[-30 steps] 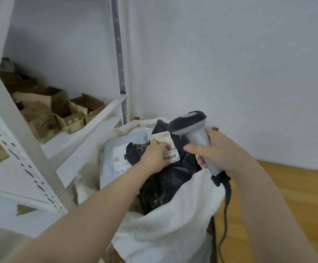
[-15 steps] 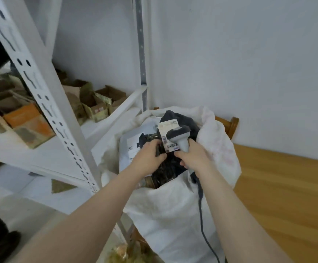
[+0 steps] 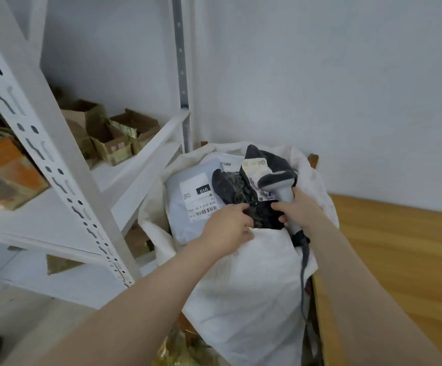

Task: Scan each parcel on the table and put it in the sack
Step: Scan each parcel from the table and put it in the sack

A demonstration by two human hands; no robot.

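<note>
In the mouth of the sack a black parcel stands upright, its label facing up, touching a grey parcel on its left. The left hand pinches the black parcel's lower edge between curled fingers and thumb. The right hand wraps its fingers round the scanner handle, with the scanner head over the label. The table lies to the right and a rack to the left.

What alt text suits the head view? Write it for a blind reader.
A person's left hand holds a black parcel in the mouth of a white sack, while the right hand grips a grey barcode scanner. A grey labelled parcel lies in the sack beside white shelving.
</note>
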